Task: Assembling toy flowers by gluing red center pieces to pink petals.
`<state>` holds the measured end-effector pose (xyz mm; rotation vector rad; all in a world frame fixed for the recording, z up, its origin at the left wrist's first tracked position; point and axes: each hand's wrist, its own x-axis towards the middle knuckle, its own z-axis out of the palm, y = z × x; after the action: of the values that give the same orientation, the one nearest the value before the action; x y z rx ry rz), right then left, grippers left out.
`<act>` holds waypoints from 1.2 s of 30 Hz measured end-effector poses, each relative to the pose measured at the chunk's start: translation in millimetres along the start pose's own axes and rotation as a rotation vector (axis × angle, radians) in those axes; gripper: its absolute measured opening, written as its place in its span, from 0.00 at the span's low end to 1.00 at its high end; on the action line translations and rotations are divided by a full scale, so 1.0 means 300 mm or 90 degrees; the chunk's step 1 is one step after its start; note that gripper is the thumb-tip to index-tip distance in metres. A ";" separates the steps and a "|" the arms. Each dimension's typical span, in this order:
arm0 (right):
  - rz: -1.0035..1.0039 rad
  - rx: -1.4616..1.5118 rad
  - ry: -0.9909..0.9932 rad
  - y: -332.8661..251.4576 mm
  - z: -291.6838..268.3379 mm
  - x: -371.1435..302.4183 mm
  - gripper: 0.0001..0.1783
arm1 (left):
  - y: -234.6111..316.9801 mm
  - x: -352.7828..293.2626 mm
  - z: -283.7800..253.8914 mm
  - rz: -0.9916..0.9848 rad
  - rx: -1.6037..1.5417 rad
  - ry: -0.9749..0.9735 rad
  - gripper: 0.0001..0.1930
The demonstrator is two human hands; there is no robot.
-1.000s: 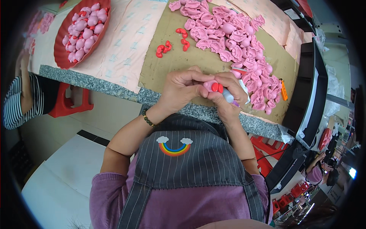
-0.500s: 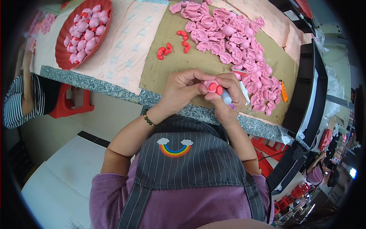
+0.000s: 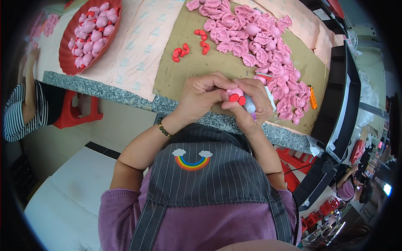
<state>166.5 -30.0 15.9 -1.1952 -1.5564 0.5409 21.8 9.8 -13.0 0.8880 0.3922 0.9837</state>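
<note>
Between the fingertips of both hands is a small pink toy piece [image 3: 235, 90] with red rounded parts [image 3: 237, 99] on its near side. My left hand [image 3: 205, 93] pinches it from the left with thumb and fingers. My right hand [image 3: 256, 95] has its thumb and fingertips at the other side of the piece. Tucked in that right palm is a small pale squeeze bottle [image 3: 249, 104], its thin purple tip pointing down toward me. Several loose red curved pieces [image 3: 181, 53] lie on the brown board [image 3: 171, 77] beyond my left hand.
A large heap of pink shell-like pieces [image 3: 268, 54] covers the board's far and right side. An orange-handled tool [image 3: 313, 98] lies at its right edge. A red bowl [image 3: 67, 62] of pink and red pieces stands far left. A black tray [image 3: 335, 96] stands right. Another person's arm [image 3: 30, 79] is at left.
The pink toy piece has turned slightly in my fingers, and its red parts now face lower. The squeeze bottle's purple tip shows more below my right hand.
</note>
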 end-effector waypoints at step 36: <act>0.223 0.204 -0.022 0.031 -0.067 0.028 0.09 | 0.051 0.010 0.017 -0.153 0.021 0.054 0.13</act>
<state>189.0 -23.6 19.0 -1.2154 -1.2328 1.0050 18.2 13.9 2.7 0.8097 0.5755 0.7957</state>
